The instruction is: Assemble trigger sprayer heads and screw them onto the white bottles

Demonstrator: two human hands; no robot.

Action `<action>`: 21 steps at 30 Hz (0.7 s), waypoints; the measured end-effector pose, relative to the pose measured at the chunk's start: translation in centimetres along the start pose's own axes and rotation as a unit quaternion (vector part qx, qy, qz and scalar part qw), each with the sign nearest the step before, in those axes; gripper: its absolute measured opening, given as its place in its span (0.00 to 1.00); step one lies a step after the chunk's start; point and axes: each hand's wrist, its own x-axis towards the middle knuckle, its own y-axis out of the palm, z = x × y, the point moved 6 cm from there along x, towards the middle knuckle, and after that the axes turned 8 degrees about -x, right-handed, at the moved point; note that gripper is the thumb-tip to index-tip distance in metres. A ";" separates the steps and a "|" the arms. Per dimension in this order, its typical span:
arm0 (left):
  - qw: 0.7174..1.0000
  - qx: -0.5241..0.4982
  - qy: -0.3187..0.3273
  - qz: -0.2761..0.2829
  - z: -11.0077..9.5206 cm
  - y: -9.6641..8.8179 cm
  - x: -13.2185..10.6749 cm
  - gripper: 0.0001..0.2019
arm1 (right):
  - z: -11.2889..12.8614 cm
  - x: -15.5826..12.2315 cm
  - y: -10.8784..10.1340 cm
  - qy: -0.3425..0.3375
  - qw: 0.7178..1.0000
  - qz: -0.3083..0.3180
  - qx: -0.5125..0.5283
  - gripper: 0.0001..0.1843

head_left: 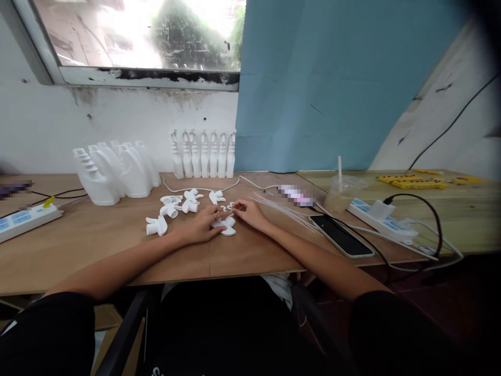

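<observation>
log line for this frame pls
left hand: resting on white trigger part | right hand: fingertips pinching small white piece, unclear | near: loose trigger parts, phone

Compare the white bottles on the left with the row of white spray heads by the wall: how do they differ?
The bottles are broad and squat, bunched in a loose cluster; the spray heads are thin and tall, lined up in one neat row. The bottles sit further left, the spray heads nearer the blue board. Both are white plastic and upright.

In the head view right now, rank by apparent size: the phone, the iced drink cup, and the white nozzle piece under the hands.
1. Phone, nearer the camera, so partly flattered.
2. Drink cup.
3. White nozzle piece, partly hidden under the left hand and beside the right hand.
</observation>
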 end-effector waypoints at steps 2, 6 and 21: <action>1.000 0.005 0.000 0.005 -0.1 0.0 0.0 0.22 | 0.4 -0.1 -0.5 0.000 1.000 -0.014 0.000 0.06; 0.999 -0.020 -0.045 0.005 0.3 -0.1 0.0 0.18 | 1.2 -0.4 -1.1 0.003 1.000 -0.016 0.021 0.09; 0.990 -0.057 -0.125 -0.026 0.7 -0.6 0.0 0.15 | 1.2 -0.5 0.4 -0.045 0.992 0.043 0.109 0.12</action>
